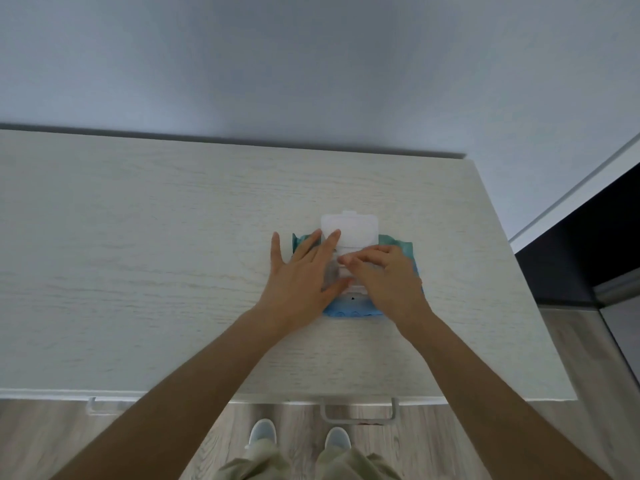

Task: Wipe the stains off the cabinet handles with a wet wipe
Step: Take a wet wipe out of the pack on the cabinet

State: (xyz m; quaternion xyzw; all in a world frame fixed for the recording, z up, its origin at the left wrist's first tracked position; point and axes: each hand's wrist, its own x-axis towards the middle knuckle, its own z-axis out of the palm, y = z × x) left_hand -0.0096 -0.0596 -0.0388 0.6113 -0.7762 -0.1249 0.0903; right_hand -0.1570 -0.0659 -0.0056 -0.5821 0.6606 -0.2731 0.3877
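Head view, frame centre: left hand (300, 271) flat on wipe pack (394, 244), right hand (384, 277) pinching at the opening under flipped lid (349, 230); keep pack pinned, draw one wipe slowly.

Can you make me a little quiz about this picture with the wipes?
1. True or false: the lid of the wet wipe pack is flipped open.
2. Which hand lies flat on the pack: A) left hand B) right hand C) neither?
3. Fill in: the pack sits on top of the ____.

Key: 1 true. 2 A; the right hand's fingers are curled at the opening, though no wipe shows clearly. 3 cabinet, whose handle sticks out below, not yet wiped.
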